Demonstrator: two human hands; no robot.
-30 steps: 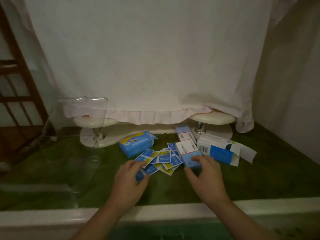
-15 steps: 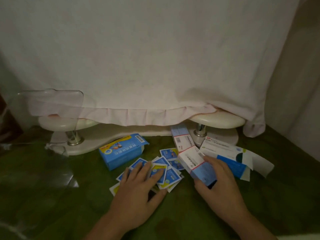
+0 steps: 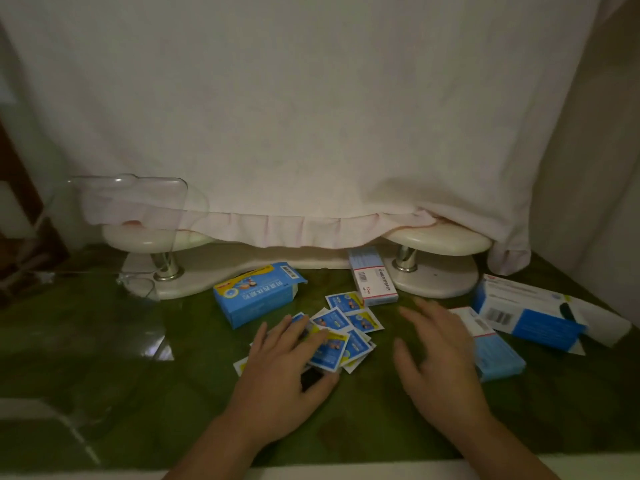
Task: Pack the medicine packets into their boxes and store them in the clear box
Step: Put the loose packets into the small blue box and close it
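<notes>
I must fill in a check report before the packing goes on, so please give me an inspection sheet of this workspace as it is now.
Surface: green table, glossy, dimly lit.
Job's things: medicine packets loose in a heap; blue-yellow box, flap open; small box behind the heap; light blue box; large box, flap open; clear box at the left.
Clutter: nothing seen.
Hands: left hand flat on the packets; right hand open, holding nothing.
Cables: nothing seen.
Surroundings: white cloth draped over a cream stand.
</notes>
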